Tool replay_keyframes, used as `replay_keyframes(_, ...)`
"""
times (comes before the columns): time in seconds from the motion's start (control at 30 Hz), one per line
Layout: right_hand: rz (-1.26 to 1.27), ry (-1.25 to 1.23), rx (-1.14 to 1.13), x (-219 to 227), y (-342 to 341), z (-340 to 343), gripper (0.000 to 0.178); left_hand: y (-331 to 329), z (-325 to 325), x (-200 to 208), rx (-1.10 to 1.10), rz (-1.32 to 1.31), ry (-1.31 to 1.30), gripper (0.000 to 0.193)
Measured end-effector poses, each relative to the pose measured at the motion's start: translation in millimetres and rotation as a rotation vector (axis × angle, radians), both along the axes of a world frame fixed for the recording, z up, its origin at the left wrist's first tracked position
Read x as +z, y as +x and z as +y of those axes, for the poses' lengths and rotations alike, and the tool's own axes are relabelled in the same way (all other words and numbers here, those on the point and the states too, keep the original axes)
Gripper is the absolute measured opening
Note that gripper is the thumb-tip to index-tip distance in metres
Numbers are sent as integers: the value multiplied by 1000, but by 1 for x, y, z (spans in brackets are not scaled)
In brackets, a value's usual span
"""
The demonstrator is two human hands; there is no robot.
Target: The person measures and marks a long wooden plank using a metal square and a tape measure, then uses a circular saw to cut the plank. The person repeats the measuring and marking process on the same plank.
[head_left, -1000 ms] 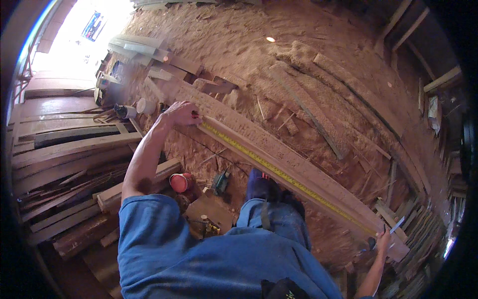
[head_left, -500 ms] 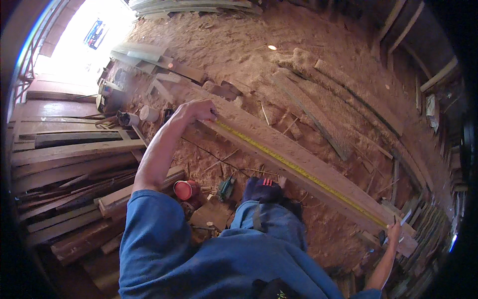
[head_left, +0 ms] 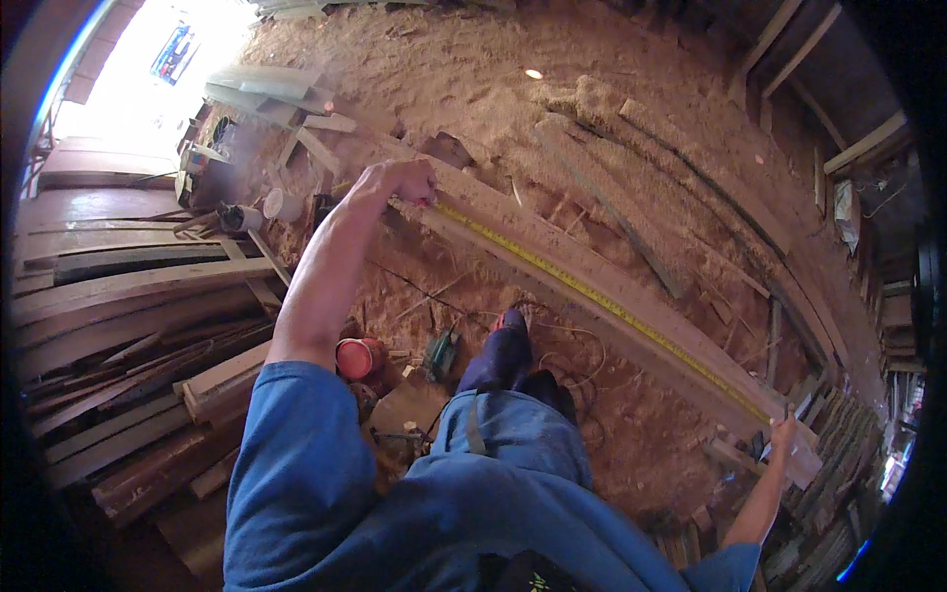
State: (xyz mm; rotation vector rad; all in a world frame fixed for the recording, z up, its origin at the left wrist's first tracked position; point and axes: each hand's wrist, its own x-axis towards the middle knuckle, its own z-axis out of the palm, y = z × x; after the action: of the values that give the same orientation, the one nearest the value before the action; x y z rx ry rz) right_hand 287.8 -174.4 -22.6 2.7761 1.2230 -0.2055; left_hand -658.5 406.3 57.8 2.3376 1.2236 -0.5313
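A long wooden plank (head_left: 582,247) runs slantwise from upper left to lower right in front of me. Along it lies the yellow blade of a tape measure (head_left: 567,278), stretched between my two hands. My left hand (head_left: 400,183) is closed over the tape at the far left, with a small bit of red showing at the fingers. At the plank's lower right end my right hand (head_left: 782,436) is closed on the tape's other end. A small dark tip sticks up by the right fingers; what it belongs to is too small to tell. The tape's case is not clearly visible.
Stacked boards (head_left: 148,286) fill the left side. A red bucket (head_left: 359,358) and a green power tool (head_left: 441,353) sit near my legs, with a loose cord (head_left: 592,345) beside them. Long curved boards (head_left: 730,217) lie in sawdust beyond the plank. More wood strips (head_left: 838,444) stand at right.
My view has shifted slightly, and one foot now shows farther forward, close to the plank. Both hands stay at their ends of the tape, which remains stretched along the wood.
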Motion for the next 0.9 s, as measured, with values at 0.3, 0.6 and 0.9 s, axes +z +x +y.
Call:
replay_keyframes(0.3,35,29,-9,21,-29,13,55,-2,13,-13,92,48,-202,29)
replay_keyframes(0.6,-2,285,4,28,-51,47,54,-10,20,-39,67,54,-108,37)
replay_keyframes(0.9,629,880,123,45,-336,239,44,-14,41,-82,-69,121,-119,30)
